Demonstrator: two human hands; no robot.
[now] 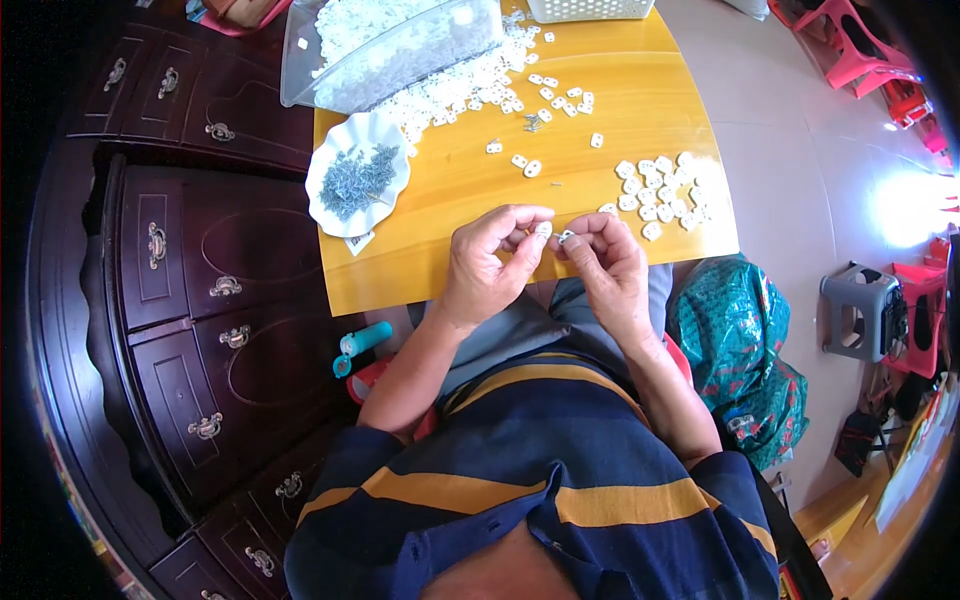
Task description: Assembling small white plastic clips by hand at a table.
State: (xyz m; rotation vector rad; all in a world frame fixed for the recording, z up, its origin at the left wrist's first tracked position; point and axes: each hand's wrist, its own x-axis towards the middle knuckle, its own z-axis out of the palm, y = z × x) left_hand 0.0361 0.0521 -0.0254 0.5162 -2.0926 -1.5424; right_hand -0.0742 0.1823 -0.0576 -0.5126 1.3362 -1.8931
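- head view, hands: the left hand and right hand meet over the near edge of the yellow table, just above the person's lap.
- left hand: thumb and forefinger pinch a small white piece; the other fingers curl loosely beneath.
- right hand: fingertips are pressed together on a tiny pale part, touching or nearly touching the white piece; its material cannot be told.
- near right of the hands: a cluster of white pieces lies on the table, close to the right hand.
- table centre: loose white pieces lie scattered, thickening toward a heap at the far side.
- far side: a clear plastic tub lies tipped, holding white pieces that spill onto the heap; a white basket stands beside it at the picture's top edge.
- left of table: a white scalloped dish holds a pile of small grey metal parts.
- left of the person: a dark wooden cabinet with brass handles; a teal bottle lies below the table edge.
- right of the person: a green patterned bag, a grey stool, pink chairs.
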